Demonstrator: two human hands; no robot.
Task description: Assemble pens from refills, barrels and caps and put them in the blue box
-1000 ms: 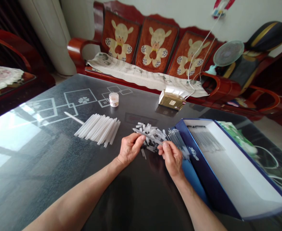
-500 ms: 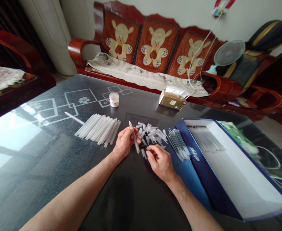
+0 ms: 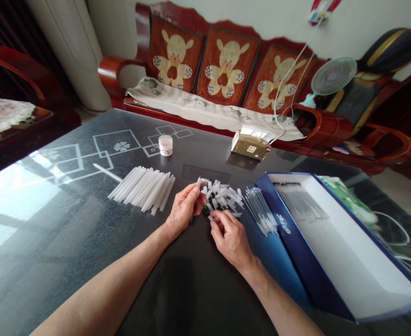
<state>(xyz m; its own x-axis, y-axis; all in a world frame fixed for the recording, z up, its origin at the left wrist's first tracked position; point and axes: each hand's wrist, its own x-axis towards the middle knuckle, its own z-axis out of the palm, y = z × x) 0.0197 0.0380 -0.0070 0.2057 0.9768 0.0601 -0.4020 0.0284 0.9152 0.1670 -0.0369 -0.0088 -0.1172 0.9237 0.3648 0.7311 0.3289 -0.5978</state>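
Dark tabletop (image 3: 96, 242), sofa (image 3: 223, 98) behind. We see left hand (image 3: 184, 209) pinching pen (image 3: 198, 182), mostly hidden by fingers; right hand (image 3: 231, 235) apart from it, fingertips closed at pile (image 3: 223, 195), grip unclear. Box (image 3: 345, 247) right, tubes (image 3: 143, 186) left.

No wording legible; white script (image 3: 284, 224) ran along the outer side of the blue box (image 3: 305, 261), too blurred to read; small square label (image 3: 251, 149) on the tissue pack (image 3: 242, 145), its print also unreadable
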